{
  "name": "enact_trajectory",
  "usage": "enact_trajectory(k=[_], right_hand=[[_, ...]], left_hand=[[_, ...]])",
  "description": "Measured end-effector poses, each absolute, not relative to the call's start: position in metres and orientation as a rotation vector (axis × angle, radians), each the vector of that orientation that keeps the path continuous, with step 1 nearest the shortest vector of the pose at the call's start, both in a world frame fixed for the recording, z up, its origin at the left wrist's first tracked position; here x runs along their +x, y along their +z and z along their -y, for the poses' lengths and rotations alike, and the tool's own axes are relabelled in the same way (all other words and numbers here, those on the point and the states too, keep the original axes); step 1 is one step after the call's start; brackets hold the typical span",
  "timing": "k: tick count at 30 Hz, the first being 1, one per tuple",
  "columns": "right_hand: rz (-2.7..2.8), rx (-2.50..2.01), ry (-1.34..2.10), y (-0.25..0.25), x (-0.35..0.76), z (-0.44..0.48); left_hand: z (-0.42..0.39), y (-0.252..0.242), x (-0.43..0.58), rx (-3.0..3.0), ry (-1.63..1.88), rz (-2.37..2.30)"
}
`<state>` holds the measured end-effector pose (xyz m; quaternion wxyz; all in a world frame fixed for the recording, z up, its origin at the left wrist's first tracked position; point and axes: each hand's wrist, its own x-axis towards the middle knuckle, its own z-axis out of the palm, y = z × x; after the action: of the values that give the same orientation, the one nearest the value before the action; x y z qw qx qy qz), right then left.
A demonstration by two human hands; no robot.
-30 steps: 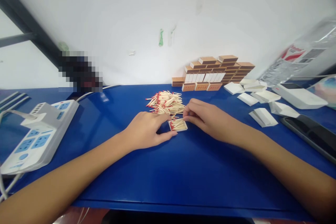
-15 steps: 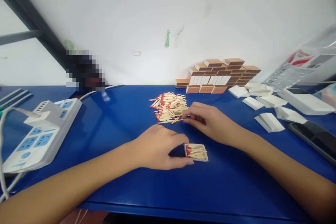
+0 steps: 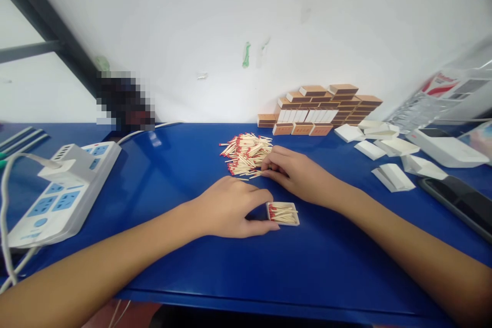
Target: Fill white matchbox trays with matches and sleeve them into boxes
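A small white matchbox tray (image 3: 295, 214) with red-tipped matches in it lies on the blue table (image 3: 246, 271). My left hand (image 3: 234, 207) holds the tray's left end between thumb and index finger. Beyond it is a loose heap of matches (image 3: 248, 151) with red heads. My right hand (image 3: 295, 174) is at the heap's right edge, its fingers pinched together on matches there; how many they grip is hidden.
Stacked matchboxes (image 3: 315, 107) stand against the wall. Folded white papers (image 3: 392, 177), a white box (image 3: 448, 148), a dark phone (image 3: 457, 205) and a plastic bottle (image 3: 426, 100) lie at the right. At the left is a power strip (image 3: 77, 210) with cables.
My left hand and the tray have shifted slightly up and left. My right hand has moved left, further into the edge of the heap.
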<state>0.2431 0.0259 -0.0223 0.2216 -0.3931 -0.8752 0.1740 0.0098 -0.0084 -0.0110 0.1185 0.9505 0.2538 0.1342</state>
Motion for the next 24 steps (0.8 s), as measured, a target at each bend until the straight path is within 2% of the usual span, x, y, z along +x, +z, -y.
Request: enact_trajectory(k=[8,15,24], right_hand=[[2.449,-1.168,0.392,-0.022,0.25,-0.025],[2.399,-1.184,0.321,-0.014,0.273,-0.024],[2.46,-1.073,0.454,-0.001,0.258,-0.001]], left_hand=[[0.008,-0.01,0.009,2.803,0.403,-0.747],[0.0,-0.009,0.007,2.753,0.437,-1.034],[-0.004,-0.008,0.007,2.735,0.534,-1.107]])
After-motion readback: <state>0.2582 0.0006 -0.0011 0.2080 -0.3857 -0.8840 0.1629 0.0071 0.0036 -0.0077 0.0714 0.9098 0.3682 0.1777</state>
